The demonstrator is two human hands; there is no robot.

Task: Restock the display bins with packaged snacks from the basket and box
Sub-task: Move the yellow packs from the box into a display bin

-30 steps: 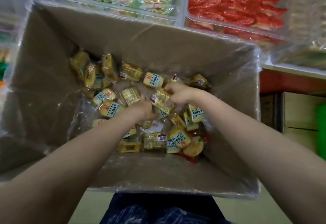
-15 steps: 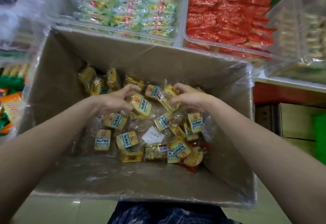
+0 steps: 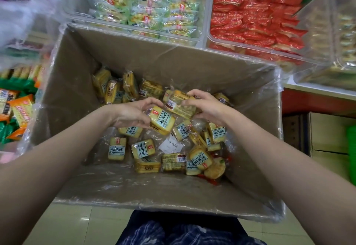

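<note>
Both my hands are down in the cardboard box [image 3: 81, 67]. Left hand [image 3: 133, 114] curls around a yellow snack pack [image 3: 162, 122], its long axis slanting down-right, label facing up. Right hand [image 3: 207, 107] pinches a second pack [image 3: 180, 104], barcode side up, long axis also slanting down-right. Loose packs [image 3: 143, 148] lie on the liner. Beyond the box are the green bin [image 3: 148, 5] and red bin [image 3: 256, 13].

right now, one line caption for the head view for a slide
Both hands, left hand and right hand, lift yellow snack packets from a plastic-lined cardboard box below stocked display bins.
</note>
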